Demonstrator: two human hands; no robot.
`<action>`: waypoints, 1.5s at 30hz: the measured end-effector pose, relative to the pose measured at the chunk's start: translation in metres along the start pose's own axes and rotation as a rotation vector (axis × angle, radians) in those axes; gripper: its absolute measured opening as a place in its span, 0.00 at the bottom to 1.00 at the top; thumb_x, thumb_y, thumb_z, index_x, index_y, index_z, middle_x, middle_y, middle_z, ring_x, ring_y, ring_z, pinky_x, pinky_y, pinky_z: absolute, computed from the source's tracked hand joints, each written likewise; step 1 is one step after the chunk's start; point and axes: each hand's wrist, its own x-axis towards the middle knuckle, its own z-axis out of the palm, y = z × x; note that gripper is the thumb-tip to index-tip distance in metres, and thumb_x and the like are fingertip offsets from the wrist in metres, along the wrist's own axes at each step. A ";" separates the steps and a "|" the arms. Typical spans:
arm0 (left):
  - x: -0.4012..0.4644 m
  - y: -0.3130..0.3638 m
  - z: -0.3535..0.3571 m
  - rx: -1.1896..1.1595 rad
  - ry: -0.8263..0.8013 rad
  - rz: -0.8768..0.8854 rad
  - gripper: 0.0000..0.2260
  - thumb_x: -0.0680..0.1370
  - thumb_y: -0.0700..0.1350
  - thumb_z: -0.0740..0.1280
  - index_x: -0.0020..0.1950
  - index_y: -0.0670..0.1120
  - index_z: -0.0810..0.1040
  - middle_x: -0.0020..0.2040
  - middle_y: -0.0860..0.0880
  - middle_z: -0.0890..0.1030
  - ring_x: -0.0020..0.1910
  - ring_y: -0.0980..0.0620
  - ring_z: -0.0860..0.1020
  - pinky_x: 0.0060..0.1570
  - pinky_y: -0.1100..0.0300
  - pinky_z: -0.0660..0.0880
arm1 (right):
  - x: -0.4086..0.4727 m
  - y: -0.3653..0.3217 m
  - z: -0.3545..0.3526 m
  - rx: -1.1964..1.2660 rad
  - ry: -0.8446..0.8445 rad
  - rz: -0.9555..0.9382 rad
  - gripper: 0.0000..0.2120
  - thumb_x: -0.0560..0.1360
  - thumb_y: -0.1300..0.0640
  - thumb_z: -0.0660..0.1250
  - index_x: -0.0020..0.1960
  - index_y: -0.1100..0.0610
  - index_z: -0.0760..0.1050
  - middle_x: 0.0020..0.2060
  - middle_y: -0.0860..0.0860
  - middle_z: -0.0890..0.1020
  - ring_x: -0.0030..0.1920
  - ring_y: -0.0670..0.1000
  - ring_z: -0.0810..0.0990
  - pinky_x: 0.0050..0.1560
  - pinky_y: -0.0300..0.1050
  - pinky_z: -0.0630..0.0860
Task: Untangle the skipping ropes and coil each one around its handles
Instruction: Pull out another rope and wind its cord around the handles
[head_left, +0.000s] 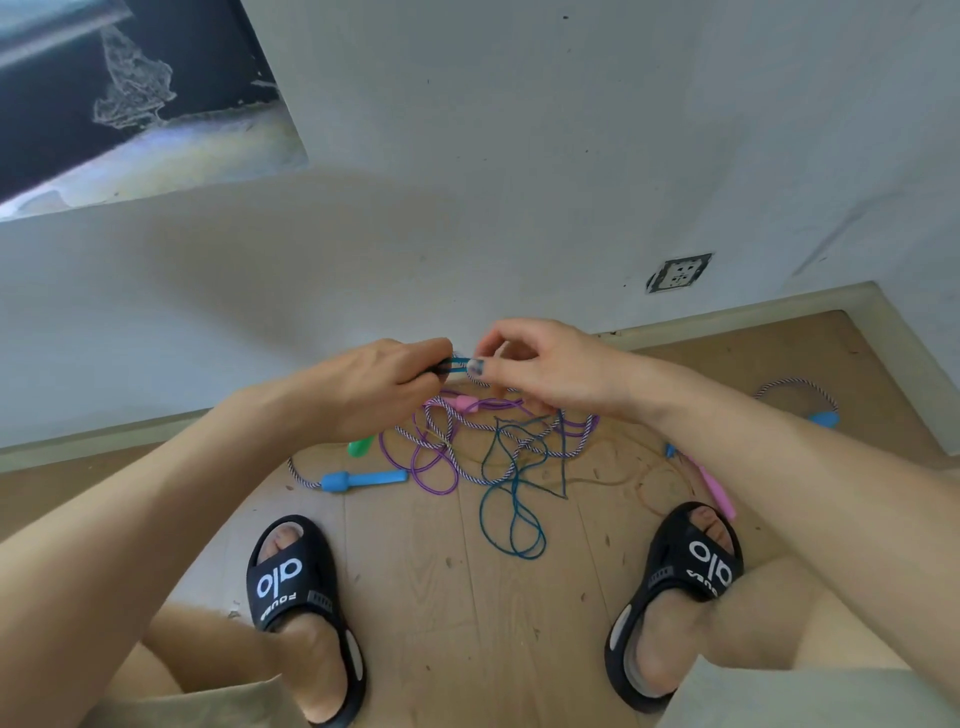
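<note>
The skipping ropes (488, 441) lie in a tangled heap on the wooden floor (426, 597), near the white wall (519, 156) and between the person's two feet in black sandals (298, 587). In the heap there are a purple rope (431, 467), a dark teal rope (511, 519) and a striped white-and-purple rope (467, 421). A blue handle (363, 479) lies at the left side, a green handle (361, 447) is just beyond it, and a pink handle (462, 402) is at the far part of the heap. At the right, another pink handle (714, 488) lies beside the right foot. Above the heap, the left hand (379, 382) grips a teal handle (457, 365), and the right hand (540, 369) pinches its end with curled fingers. The two hands are close together. A wall socket (678, 273) is at the far right.
</note>
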 end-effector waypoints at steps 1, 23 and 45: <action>0.000 0.001 0.001 -0.002 -0.006 0.003 0.07 0.80 0.42 0.56 0.41 0.49 0.63 0.34 0.46 0.71 0.35 0.44 0.70 0.44 0.39 0.73 | -0.001 0.000 0.002 -0.046 0.014 -0.048 0.06 0.79 0.53 0.67 0.50 0.56 0.77 0.37 0.55 0.80 0.25 0.42 0.71 0.28 0.33 0.67; 0.006 0.001 0.017 0.104 0.041 0.192 0.05 0.80 0.50 0.60 0.47 0.50 0.71 0.32 0.56 0.72 0.32 0.56 0.72 0.32 0.64 0.65 | -0.002 -0.006 0.023 0.079 0.027 0.070 0.14 0.82 0.44 0.60 0.48 0.55 0.73 0.32 0.47 0.77 0.29 0.46 0.75 0.32 0.40 0.70; 0.012 -0.008 0.024 0.257 0.238 0.128 0.17 0.69 0.65 0.56 0.39 0.51 0.67 0.30 0.51 0.73 0.31 0.47 0.73 0.29 0.55 0.66 | -0.003 -0.002 0.036 0.269 0.141 0.055 0.14 0.82 0.51 0.62 0.39 0.53 0.73 0.28 0.46 0.72 0.24 0.41 0.67 0.23 0.34 0.61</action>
